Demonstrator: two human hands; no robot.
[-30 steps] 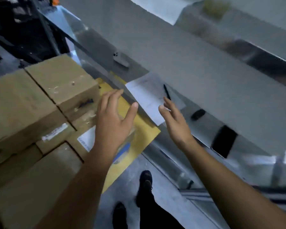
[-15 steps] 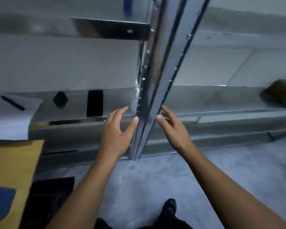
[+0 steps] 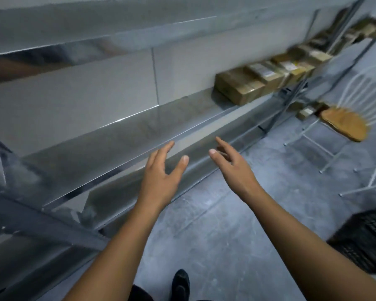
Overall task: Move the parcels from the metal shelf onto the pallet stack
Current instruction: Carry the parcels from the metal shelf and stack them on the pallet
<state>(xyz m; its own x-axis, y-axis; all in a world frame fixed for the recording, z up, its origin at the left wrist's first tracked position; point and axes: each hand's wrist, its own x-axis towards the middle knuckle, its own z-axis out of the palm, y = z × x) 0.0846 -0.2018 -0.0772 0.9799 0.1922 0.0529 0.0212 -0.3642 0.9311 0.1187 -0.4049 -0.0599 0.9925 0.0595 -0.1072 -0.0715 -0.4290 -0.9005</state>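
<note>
Grey concrete floor [image 3: 237,235] runs along the foot of a long shiny metal shelf [image 3: 122,135], which stands against a pale grey tiled wall [image 3: 74,90]. The view is tilted, so the shelf's tiers slant upward to the right.

A row of brown cardboard parcels [image 3: 239,85] sits on the middle tier at its far right end. They are packed side by side and reach back toward the shelf's upright posts, and some carry pale labels too blurred to read. A few more small boxes lie lower down near the posts, but motion blur makes it hard to tell which tier they rest on.

Both bare forearms reach forward from the bottom of the view. The left hand [image 3: 161,174] hovers in front of the edge of the middle tier, its fingers straight and spread and its thumb held out, with nothing in its grasp. The right hand [image 3: 234,166] is just beside it, also spread and loose, palm turned inward, and likewise holds nothing. Neither hand touches the shelf, and both are well apart from the parcels.

To the right stands a white wire chair with a round wooden seat [image 3: 343,124], close to the shelf's end. A black slatted plastic crate [image 3: 367,240] sits on the floor at the lower right. One black shoe [image 3: 180,281] shows at the bottom edge between the forearms.
</note>
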